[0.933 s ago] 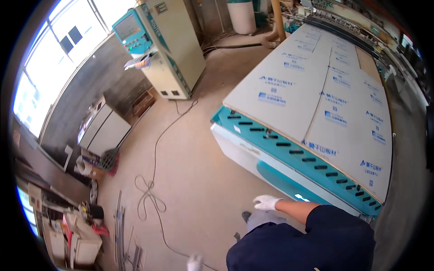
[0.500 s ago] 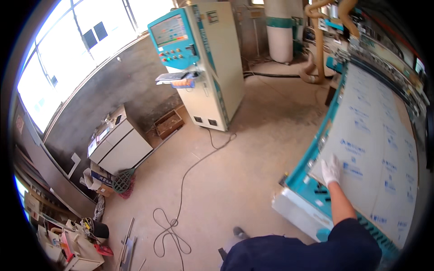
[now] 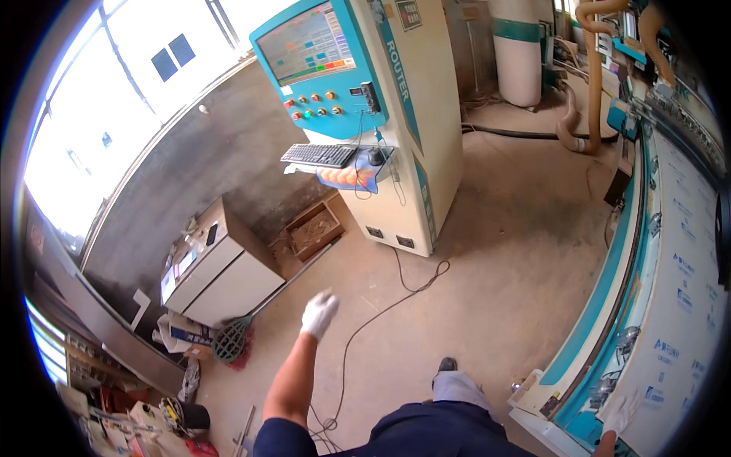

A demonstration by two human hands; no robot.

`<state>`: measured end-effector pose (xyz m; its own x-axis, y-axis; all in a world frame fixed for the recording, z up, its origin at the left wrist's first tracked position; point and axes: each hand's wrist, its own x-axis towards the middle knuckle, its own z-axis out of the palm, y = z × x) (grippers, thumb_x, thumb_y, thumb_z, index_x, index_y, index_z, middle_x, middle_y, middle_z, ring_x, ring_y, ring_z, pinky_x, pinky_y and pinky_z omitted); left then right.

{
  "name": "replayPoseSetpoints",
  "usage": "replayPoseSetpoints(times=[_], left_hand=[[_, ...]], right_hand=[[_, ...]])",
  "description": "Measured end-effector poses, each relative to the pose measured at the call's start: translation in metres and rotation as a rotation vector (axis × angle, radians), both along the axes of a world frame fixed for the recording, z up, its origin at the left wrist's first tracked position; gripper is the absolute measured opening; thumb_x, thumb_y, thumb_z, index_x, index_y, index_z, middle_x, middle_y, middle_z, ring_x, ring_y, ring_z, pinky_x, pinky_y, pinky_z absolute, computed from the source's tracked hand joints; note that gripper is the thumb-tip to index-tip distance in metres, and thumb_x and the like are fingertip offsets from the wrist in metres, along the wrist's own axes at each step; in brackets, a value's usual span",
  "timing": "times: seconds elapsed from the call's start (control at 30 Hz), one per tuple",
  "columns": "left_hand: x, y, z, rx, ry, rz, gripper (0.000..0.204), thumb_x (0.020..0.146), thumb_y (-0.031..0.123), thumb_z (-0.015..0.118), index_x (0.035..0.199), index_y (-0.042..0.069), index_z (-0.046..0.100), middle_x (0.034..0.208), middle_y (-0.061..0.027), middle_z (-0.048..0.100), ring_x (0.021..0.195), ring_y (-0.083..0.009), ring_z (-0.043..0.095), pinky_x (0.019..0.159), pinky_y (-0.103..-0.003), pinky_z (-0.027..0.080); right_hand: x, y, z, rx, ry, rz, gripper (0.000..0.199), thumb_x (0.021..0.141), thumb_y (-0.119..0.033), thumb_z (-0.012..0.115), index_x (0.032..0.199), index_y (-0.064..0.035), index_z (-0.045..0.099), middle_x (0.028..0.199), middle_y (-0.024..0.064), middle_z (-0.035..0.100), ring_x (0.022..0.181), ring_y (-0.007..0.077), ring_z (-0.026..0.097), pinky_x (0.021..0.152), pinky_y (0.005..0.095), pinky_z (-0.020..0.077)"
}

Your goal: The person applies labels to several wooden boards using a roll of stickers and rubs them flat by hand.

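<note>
My left hand [image 3: 320,314], in a white work glove, hangs over the floor with its fingers curled in; no object shows in it. My right hand [image 3: 620,413], gloved the same way, lies with fingers outstretched at the near edge of a large pale sheet [image 3: 674,327] printed with blue marks. That sheet rests on the bed of a teal and white machine [image 3: 567,373] at my right. Ahead stands a tall control cabinet [image 3: 434,99] with a screen [image 3: 304,44], coloured buttons, and a keyboard [image 3: 320,155] on a small shelf.
A dark cable [image 3: 346,350] trails over the floor from the cabinet. Left stand a white drawer unit [image 3: 228,266], a wooden box [image 3: 314,232], and a green mesh racket-like thing [image 3: 231,340]. Clutter with a black bucket [image 3: 196,416] fills the lower left; thick hoses [image 3: 594,84] hang far right.
The cabinet looks larger and nearer. My left hand has come into view. My right hand now sits lower in the picture, still at the sheet.
</note>
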<state>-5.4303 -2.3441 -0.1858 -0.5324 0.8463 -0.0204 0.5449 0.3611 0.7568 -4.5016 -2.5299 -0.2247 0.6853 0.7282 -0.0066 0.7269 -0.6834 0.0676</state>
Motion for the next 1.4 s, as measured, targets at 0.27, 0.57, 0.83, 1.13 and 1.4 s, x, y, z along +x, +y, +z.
replayPoseSetpoints(times=[0.27, 0.57, 0.83, 1.13, 1.4], left_hand=[[-0.091, 0.340, 0.169, 0.297, -0.039, -0.123, 0.047, 0.098, 0.040, 0.065, 0.122, 0.000, 0.073, 0.109, -0.0153, 0.076, 0.101, -0.0225, 0.069, 0.093, -0.036, 0.052], [-0.195, 0.587, 0.239, 0.145, 0.889, -0.363, 0.039, 0.104, 0.033, 0.050, 0.123, 0.004, 0.066, 0.123, -0.0220, 0.069, 0.116, -0.0429, 0.062, 0.097, -0.048, 0.049], [-0.217, 0.679, 0.130, 0.279, -0.839, -0.289, 0.076, 0.100, 0.076, 0.046, 0.083, 0.003, 0.060, 0.056, 0.0043, 0.032, 0.046, -0.0089, 0.033, 0.043, -0.027, 0.025], [-0.084, 0.374, -0.035, 0.056, 0.153, -0.819, 0.068, 0.097, 0.067, 0.052, 0.120, 0.005, 0.069, 0.078, -0.0101, 0.056, 0.071, -0.0239, 0.056, 0.065, -0.038, 0.046], [0.086, 0.094, -0.191, -0.520, 0.990, -2.328, 0.055, 0.098, 0.053, 0.055, 0.130, 0.011, 0.069, 0.112, -0.0205, 0.072, 0.104, -0.0363, 0.070, 0.091, -0.046, 0.055]], right_hand=[[-0.188, 0.091, -0.031, 0.414, 0.172, -0.180, 0.067, 0.102, -0.035, 0.057, 0.158, -0.0038, 0.039, 0.164, 0.0233, 0.036, 0.152, 0.0405, 0.033, 0.125, 0.0487, 0.0246], [-0.570, -0.052, -0.150, 0.026, 0.841, -0.506, 0.068, 0.082, -0.033, 0.075, 0.139, 0.0016, 0.062, 0.143, 0.0252, 0.061, 0.136, 0.0379, 0.056, 0.117, 0.0437, 0.0423], [-0.718, -0.243, -0.241, 0.071, 0.628, -0.812, 0.030, 0.082, -0.014, 0.069, 0.109, -0.0239, 0.078, 0.115, 0.0106, 0.075, 0.108, 0.0373, 0.068, 0.096, 0.0456, 0.0553], [-0.716, -0.054, 0.022, 0.723, 1.035, -0.850, 0.061, 0.093, -0.031, 0.069, 0.145, -0.0008, 0.058, 0.136, 0.0233, 0.067, 0.132, 0.0326, 0.061, 0.111, 0.0374, 0.0467], [-0.770, -0.256, -0.056, 0.718, 1.045, -1.210, 0.059, 0.091, -0.031, 0.069, 0.137, 0.0040, 0.064, 0.132, 0.0245, 0.069, 0.130, 0.0319, 0.062, 0.110, 0.0400, 0.0469]])
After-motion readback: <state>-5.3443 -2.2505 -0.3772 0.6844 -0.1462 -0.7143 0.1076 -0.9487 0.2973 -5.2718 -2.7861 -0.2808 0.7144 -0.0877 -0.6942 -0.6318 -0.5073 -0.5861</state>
